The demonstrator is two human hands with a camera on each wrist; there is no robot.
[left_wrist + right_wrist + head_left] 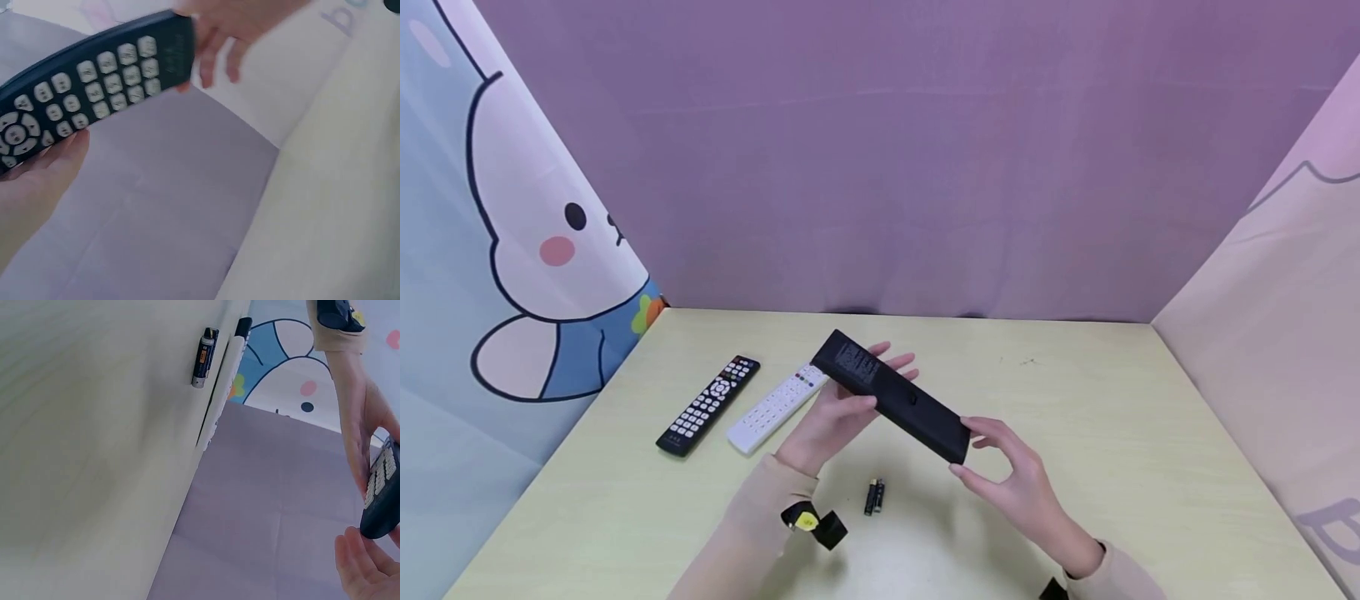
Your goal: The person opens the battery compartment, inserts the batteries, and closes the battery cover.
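Observation:
Above the table, a black remote control is held tilted, its back with a printed label facing the head camera. My left hand supports it from beneath near its upper left end, thumb along the near edge. At the lower right end, my right hand pinches the remote's corners between thumb and fingers. White buttons cover the remote's front in the left wrist view. Two small dark batteries lie side by side on the table below the hands. In the right wrist view a battery shows on the table.
Another black remote lies buttons up on the left of the table. Beside it lies a white remote, partly hidden behind the left hand and the held remote. A purple curtain hangs behind the table, with printed cloths on both sides.

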